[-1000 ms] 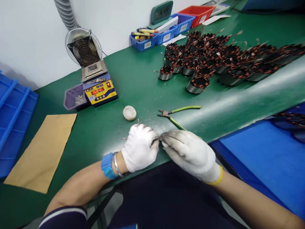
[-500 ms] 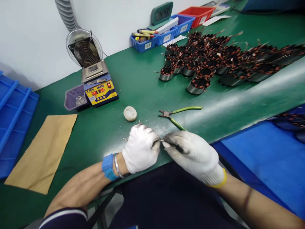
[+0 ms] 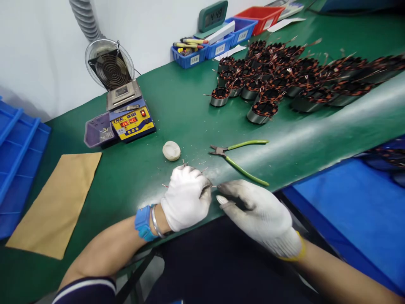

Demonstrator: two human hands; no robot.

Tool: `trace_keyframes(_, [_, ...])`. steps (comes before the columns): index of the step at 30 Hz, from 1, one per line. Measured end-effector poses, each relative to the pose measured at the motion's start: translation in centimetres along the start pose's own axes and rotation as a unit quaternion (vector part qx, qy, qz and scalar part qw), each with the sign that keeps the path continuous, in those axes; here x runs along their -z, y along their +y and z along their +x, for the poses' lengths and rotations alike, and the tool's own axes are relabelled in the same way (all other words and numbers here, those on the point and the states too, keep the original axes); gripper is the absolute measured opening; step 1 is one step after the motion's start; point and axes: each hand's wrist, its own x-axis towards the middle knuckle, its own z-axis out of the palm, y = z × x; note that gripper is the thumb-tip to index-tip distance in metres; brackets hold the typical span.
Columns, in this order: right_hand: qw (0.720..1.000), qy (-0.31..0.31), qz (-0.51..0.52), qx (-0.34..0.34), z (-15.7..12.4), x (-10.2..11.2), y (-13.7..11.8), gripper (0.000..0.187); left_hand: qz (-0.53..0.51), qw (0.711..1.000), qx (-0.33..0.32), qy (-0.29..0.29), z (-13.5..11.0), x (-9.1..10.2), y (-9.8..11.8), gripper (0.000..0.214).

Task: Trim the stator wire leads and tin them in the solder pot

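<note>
My left hand [image 3: 188,198], in a white glove, is closed on a part that it hides almost fully. Thin wire leads [image 3: 205,169] poke out around the fist on several sides, and one bare wire end [image 3: 214,186] sticks out past the thumb toward the right. My right hand [image 3: 257,215], also gloved, has its thumb and forefinger apart with nothing visible between them. The forefinger tip is right by that wire end; I cannot tell if they touch. Diagonal cutters [image 3: 225,150] with green handles lie open on the table just beyond my hands.
A round whitish piece [image 3: 171,150] and small scraps lie beyond my left hand. At the back left stands a solder pot with a yellow control panel [image 3: 133,123], beside a purple tray [image 3: 95,131]. Several wound motor stators [image 3: 259,113] crowd the right side. Brown cardboard [image 3: 57,202] lies at left.
My right thumb and forefinger have parted from their pinch at the wire end, and the hand has shifted slightly right and down, uncovering more of the lower cutter handle. My left hand keeps its grip.
</note>
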Motion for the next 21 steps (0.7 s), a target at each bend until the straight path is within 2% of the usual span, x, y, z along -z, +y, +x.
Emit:
trace_keyframes(4, [1.000, -0.004, 0.011, 0.012, -0.5, -0.2, -0.7, 0.018, 0.009, 1.000, -0.001, -0.005, 0.1, 0.1, 0.1, 0.016])
trace_keyframes(8, [0.997, -0.011, 0.023, 0.074, -0.4, 0.1, -1.1, 0.012, 0.009, 1.000, -0.002, 0.004, 0.1, 0.2, 0.2, 0.016])
trace_keyframes(12, [0.984, 0.043, -0.070, 0.158, 0.9, 0.5, -0.3, 0.020, 0.009, 1.000, 0.008, -0.018, 0.2, 0.2, 0.3, 0.017])
trace_keyframes(14, [0.975, 0.024, -0.107, 0.192, 1.6, 0.5, 0.0, 0.018, 0.010, 1.000, 0.006, -0.016, 0.2, 0.1, 0.3, 0.016])
trace_keyframes(15, [0.976, 0.009, -0.112, 0.188, 1.9, 0.4, 0.0, 0.017, 0.010, 1.000, 0.004, -0.014, 0.2, 0.1, 0.2, 0.016])
trace_keyframes(16, [0.982, -0.004, -0.105, 0.157, 2.1, 0.2, 0.0, 0.016, 0.011, 1.000, 0.001, -0.013, 0.1, 0.1, 0.2, 0.016])
trace_keyframes(18, [0.997, -0.052, -0.037, 0.031, 2.5, 0.0, -0.4, 0.019, 0.012, 1.000, -0.003, -0.016, 0.1, 0.0, 0.2, 0.015])
trace_keyframes(19, [0.994, -0.094, 0.020, -0.045, 2.7, -0.1, -0.6, 0.021, 0.012, 1.000, -0.003, -0.019, 0.1, 0.0, 0.2, 0.015])
trace_keyframes(21, [0.961, -0.182, 0.135, -0.155, 3.0, 0.0, -0.9, 0.024, 0.010, 1.000, -0.005, -0.022, 0.0, 0.1, 0.2, 0.014])
